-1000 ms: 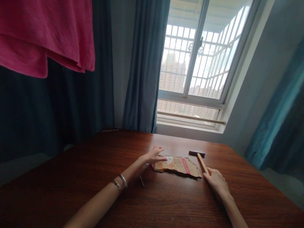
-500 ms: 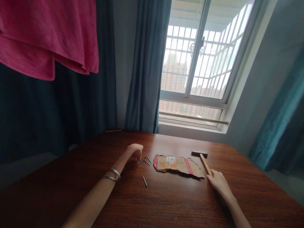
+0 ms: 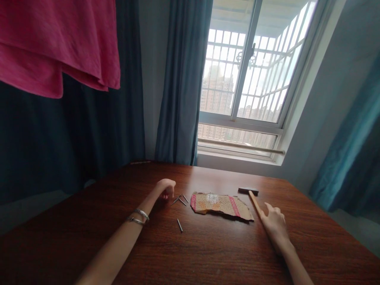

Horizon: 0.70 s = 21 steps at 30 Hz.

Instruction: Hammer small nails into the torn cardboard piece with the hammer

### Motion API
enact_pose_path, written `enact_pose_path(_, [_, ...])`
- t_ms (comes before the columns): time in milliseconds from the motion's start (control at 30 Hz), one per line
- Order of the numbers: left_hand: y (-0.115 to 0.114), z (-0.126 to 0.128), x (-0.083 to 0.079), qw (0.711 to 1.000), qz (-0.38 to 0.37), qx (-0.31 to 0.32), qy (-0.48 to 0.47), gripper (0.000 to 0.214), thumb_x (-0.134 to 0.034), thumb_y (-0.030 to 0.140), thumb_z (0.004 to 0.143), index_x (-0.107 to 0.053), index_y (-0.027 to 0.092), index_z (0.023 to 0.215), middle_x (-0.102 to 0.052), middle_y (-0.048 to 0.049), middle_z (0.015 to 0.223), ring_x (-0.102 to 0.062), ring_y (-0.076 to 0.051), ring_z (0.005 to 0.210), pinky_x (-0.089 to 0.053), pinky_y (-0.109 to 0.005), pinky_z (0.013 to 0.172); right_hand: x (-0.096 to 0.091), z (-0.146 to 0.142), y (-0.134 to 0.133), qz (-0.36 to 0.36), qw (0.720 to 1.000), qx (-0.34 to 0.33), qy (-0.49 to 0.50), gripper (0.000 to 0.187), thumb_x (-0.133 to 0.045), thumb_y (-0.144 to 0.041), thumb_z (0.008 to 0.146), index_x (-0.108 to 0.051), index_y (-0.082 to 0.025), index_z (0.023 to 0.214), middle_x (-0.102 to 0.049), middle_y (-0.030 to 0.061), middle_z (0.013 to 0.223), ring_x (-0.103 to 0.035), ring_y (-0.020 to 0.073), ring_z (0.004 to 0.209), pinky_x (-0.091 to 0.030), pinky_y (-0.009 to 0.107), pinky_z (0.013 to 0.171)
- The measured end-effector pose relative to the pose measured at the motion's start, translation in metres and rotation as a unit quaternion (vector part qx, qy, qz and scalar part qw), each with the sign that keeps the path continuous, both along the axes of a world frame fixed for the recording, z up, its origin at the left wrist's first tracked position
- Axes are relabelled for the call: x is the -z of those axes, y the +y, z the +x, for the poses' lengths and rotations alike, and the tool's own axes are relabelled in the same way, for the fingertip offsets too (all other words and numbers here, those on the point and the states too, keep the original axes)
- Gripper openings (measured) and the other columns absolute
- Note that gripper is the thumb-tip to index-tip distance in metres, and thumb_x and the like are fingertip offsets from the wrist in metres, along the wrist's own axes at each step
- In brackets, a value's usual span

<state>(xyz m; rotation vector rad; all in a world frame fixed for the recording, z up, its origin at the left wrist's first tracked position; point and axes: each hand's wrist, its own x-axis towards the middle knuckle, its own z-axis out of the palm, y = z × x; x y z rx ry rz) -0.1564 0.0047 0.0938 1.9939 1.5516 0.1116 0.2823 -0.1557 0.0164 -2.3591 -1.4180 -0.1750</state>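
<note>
Head view: one hammer [image 3: 252, 196], at least three clustered nails [image 3: 183, 202], one lone nail [image 3: 179, 225] and one ragged, pink-banded cardboard piece [image 3: 222, 205] bearing one upright nail [image 3: 210, 194], toward the far edge of the table [image 3: 231, 257]. The left hand [image 3: 166, 188] curls near the cluster, any hold hidden; the right hand [image 3: 275, 225] spreads open over the hammer's handle [image 3: 257, 206].

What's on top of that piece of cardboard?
A nail stands up on the cardboard, in a whitish patch, and there are pink bands too. Its underside and the bit of table beneath it are covered, so I can't see those.
</note>
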Motion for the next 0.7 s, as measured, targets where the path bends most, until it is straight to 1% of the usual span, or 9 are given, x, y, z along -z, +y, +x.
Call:
enact_pose_path(67, [0.003, -0.007, -0.004, 0.999, -0.023, -0.009, 0.031, 0.031, -0.075, 0.028, 0.052, -0.048, 0.015, 0.041, -0.049, -0.0017, 0.037, -0.048, -0.016, 0.038, -0.044, -0.029, 0.043, -0.004, -0.002, 0.000, 0.068, 0.998, -0.014, 0.010, 0.048, -0.039, -0.034, 0.082, -0.053, -0.013, 0.123, -0.055, 0.0169, 0.107, -0.054, 0.0292, 0.096, -0.042, 0.036, 0.084])
enact_pose_path(167, [0.005, -0.011, -0.013, 0.998, -0.034, 0.006, 0.050, 0.026, -0.073, 0.020, 0.051, -0.050, 0.013, 0.041, -0.050, -0.0019, 0.038, -0.049, -0.015, 0.041, -0.044, -0.027, 0.046, -0.012, -0.012, -0.002, 0.169, 0.981, -0.080, 0.045, 0.041, -0.040, -0.031, 0.082, -0.060, -0.014, 0.113, -0.058, 0.0137, 0.098, -0.055, 0.0256, 0.092, -0.042, 0.034, 0.083])
enact_pose_path(267, [0.002, 0.000, -0.020, 0.994, -0.018, 0.099, -0.052, 0.012, -0.068, 0.021, 0.055, -0.061, 0.011, 0.052, -0.055, -0.0012, 0.047, -0.053, -0.014, 0.049, -0.044, -0.023, 0.050, -0.020, -0.037, -0.005, 0.215, 0.956, -0.160, 0.121, 0.035, -0.042, -0.031, 0.082, -0.064, -0.014, 0.103, -0.062, 0.0111, 0.091, -0.058, 0.0214, 0.078, -0.045, 0.032, 0.075])
enact_pose_path(367, [-0.008, 0.029, -0.018, 0.968, -0.025, 0.161, -0.193, 0.017, -0.066, 0.028, 0.061, -0.066, 0.011, 0.065, -0.060, -0.0009, 0.057, -0.056, -0.013, 0.057, -0.046, -0.022, 0.056, -0.023, -0.073, -0.008, 0.218, 0.916, -0.227, 0.248, 0.033, -0.046, -0.037, 0.082, -0.068, -0.016, 0.096, -0.065, 0.0109, 0.097, -0.059, 0.0208, 0.078, -0.047, 0.030, 0.068])
enact_pose_path(433, [-0.017, 0.054, -0.010, 0.946, -0.030, 0.176, -0.269, 0.024, -0.067, 0.033, 0.062, -0.066, 0.010, 0.069, -0.060, -0.0013, 0.060, -0.057, -0.013, 0.058, -0.047, -0.022, 0.058, -0.020, -0.096, -0.009, 0.215, 0.875, -0.280, 0.332, 0.034, -0.050, -0.041, 0.081, -0.069, -0.018, 0.096, -0.066, 0.0109, 0.101, -0.060, 0.0231, 0.086, -0.049, 0.030, 0.067])
enact_pose_path(467, [-0.023, 0.067, -0.004, 0.933, -0.034, 0.188, -0.305, 0.027, -0.067, 0.036, 0.063, -0.065, 0.010, 0.070, -0.061, -0.0016, 0.062, -0.057, -0.012, 0.058, -0.047, -0.022, 0.058, -0.018, -0.106, -0.009, 0.218, 0.859, -0.290, 0.361, 0.035, -0.052, -0.043, 0.079, -0.071, -0.018, 0.095, -0.067, 0.0107, 0.099, -0.060, 0.0235, 0.084, -0.049, 0.030, 0.064])
enact_pose_path(533, [-0.034, 0.091, 0.012, 0.914, -0.048, 0.193, -0.353, 0.032, -0.068, 0.040, 0.062, -0.065, 0.009, 0.070, -0.059, -0.0013, 0.061, -0.055, -0.012, 0.055, -0.046, -0.023, 0.055, -0.014, -0.120, -0.009, 0.210, 0.840, -0.293, 0.406, 0.038, -0.056, -0.047, 0.076, -0.072, -0.018, 0.095, -0.069, 0.0088, 0.084, -0.059, 0.0203, 0.068, -0.048, 0.028, 0.055])
enact_pose_path(600, [-0.043, 0.111, 0.028, 0.904, -0.045, 0.191, -0.379, 0.032, -0.067, 0.040, 0.064, -0.065, 0.009, 0.073, -0.059, -0.0006, 0.060, -0.055, -0.011, 0.055, -0.044, -0.022, 0.054, -0.010, -0.129, -0.008, 0.201, 0.822, -0.291, 0.447, 0.041, -0.058, -0.049, 0.074, -0.071, -0.017, 0.097, -0.067, 0.0061, 0.072, -0.053, 0.0151, 0.053, -0.044, 0.027, 0.048])
enact_pose_path(700, [-0.053, 0.129, 0.048, 0.906, -0.034, 0.209, -0.366, 0.030, -0.065, 0.039, 0.067, -0.066, 0.010, 0.075, -0.060, -0.0001, 0.061, -0.054, -0.010, 0.055, -0.040, -0.019, 0.052, -0.008, -0.134, -0.008, 0.204, 0.788, -0.299, 0.499, 0.042, -0.061, -0.048, 0.073, -0.071, -0.016, 0.097, -0.066, 0.0052, 0.071, -0.049, 0.0121, 0.051, -0.043, 0.025, 0.046])
